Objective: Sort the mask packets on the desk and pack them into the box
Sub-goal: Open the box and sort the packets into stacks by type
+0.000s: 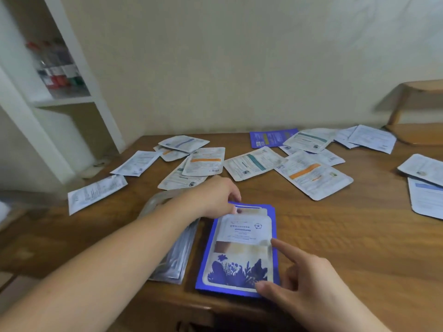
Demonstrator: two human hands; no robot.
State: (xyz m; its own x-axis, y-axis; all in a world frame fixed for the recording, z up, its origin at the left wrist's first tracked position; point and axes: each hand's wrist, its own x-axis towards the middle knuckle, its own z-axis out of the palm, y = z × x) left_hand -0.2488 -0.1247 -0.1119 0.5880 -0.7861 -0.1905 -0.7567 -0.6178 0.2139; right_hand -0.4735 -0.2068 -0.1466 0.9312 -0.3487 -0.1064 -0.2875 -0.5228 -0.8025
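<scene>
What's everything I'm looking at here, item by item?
Blue packets: a small stack, blue-edged with a floral print, near desk edge.
Silver packets: a stack, silver, just left of the blue stack.
Loose packets: more than a dozen, mostly white, some with orange or teal bars, scattered across the far half of the desk.
Blue loose packet: one, blue, at the back by the wall.
Desk: one, brown wood.
Shelf: one, white, at left, holding blurred bottles.
Wooden rack: one, light wood, far right.
Left hand: pinches the blue stack's top edge.
Right hand: holds its lower right corner.
</scene>
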